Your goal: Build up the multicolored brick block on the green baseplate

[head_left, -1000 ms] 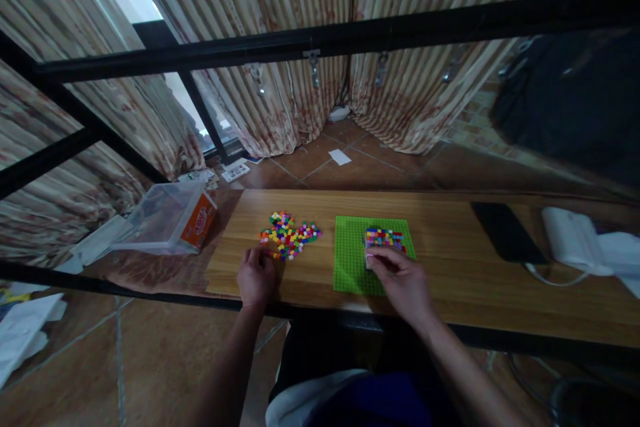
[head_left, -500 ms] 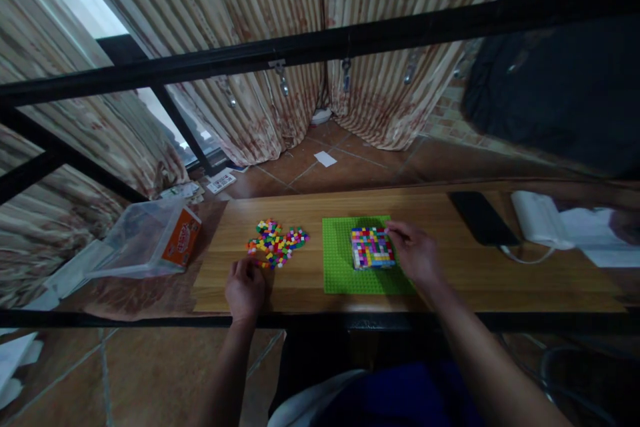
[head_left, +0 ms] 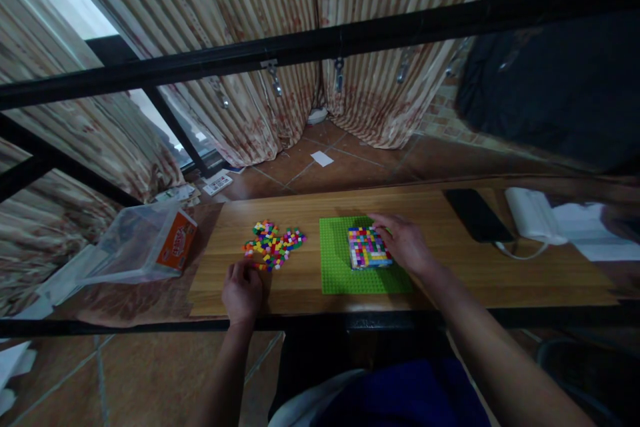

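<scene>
A square structure of small multicoloured toy bricks (head_left: 369, 250) stands on a green studded baseplate (head_left: 334, 267). My right hand (head_left: 406, 243) is at its far right corner, the index finger reaching over the back edge and the other fingers bent against the right side. Any single brick under those fingertips is hidden. To the left, a loose pile of toy bricks (head_left: 274, 243) lies on the wooden tabletop (head_left: 295, 210). At the pile's near edge rests my left hand (head_left: 243, 291), fingers curled in; whatever they pinch is too small to make out.
Left of the tabletop stands a clear plastic box (head_left: 133, 240) with an orange label. On the right lie a black phone (head_left: 477, 215) and a white device (head_left: 535, 215), with a white cable between them. A black metal bar (head_left: 300, 47) crosses beyond the table.
My right hand has shifted left over the brick structure's back edge, its index finger now stretched further out. My left hand stays by the pile. The whole view has moved slightly.
</scene>
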`<state>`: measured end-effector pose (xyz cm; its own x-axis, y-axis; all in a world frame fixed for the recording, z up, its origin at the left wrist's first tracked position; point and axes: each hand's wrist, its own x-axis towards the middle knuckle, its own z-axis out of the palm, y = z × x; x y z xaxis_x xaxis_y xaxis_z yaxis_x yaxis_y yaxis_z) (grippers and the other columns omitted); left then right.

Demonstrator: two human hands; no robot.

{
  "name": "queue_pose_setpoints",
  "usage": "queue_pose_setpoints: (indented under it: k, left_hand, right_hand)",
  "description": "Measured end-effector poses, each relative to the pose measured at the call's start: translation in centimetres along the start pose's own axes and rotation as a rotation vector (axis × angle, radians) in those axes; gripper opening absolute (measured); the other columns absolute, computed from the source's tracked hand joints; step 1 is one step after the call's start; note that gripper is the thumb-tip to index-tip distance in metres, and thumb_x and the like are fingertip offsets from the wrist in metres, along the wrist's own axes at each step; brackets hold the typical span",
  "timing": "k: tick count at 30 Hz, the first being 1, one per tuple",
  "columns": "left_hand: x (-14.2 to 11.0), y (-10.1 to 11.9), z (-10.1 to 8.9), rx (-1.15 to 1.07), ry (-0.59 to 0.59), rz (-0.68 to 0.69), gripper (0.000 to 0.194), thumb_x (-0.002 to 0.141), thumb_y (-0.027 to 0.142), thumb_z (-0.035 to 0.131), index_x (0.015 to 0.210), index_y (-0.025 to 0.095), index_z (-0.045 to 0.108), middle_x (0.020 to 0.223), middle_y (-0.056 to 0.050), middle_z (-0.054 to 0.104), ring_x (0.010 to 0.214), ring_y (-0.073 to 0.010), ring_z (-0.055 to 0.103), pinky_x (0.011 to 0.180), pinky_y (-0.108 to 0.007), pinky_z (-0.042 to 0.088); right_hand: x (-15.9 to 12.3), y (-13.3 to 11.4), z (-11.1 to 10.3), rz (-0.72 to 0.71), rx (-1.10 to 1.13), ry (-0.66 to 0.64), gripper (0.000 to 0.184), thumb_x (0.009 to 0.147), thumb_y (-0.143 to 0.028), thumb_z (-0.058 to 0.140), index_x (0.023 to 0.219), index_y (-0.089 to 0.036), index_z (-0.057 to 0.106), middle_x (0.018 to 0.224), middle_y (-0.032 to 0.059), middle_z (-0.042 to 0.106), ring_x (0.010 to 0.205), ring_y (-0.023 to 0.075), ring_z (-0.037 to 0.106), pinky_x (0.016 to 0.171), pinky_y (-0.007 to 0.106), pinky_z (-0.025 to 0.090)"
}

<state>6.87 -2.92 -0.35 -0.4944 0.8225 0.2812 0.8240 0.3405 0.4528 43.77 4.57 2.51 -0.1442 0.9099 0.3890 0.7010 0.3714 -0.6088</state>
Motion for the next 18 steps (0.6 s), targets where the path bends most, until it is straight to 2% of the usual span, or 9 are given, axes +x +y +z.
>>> queue_pose_setpoints:
  k: [4,11,18]
  left_hand:
    - [0.0,-0.1,0.1,-0.005,0.009,0.018,0.023,0.086,0.015,0.054,0.101,0.018,0.071,0.099,-0.007,0.07,0.079,-0.018,0.064,0.062,-0.027,0.039]
    - [0.0,-0.1,0.1,-0.006,0.004,0.021,0.022,0.086,0.015,0.054,0.1,0.018,0.071,0.1,-0.008,0.07,0.082,-0.0192,0.065,0.065,-0.027,0.041]
    - [0.0,-0.4,0.2,-0.017,0.02,0.035,0.021,0.086,0.015,0.054,0.098,0.018,0.071,0.099,-0.008,0.07,0.083,-0.0192,0.065,0.066,-0.027,0.042]
  right_hand:
    - [-0.1,0.1,-0.1,0.041,0.075,-0.01,0.036,0.09,-0.026,0.052,0.121,-0.028,0.071,0.096,0.0037,0.076,0.093,0.0225,0.07,0.091,0.041,0.055]
    - [-0.1,0.8,0.2,0.197,0.297,-0.011,0.033,0.089,-0.03,0.057,0.118,-0.025,0.07,0.1,0.0029,0.077,0.096,0.0207,0.071,0.093,0.039,0.053]
    - [0.3,1.1,0.9,0.335,0.517,0.026,0.035,0.08,-0.035,0.065,0.112,-0.024,0.071,0.089,0.0026,0.078,0.086,0.02,0.072,0.085,0.038,0.055]
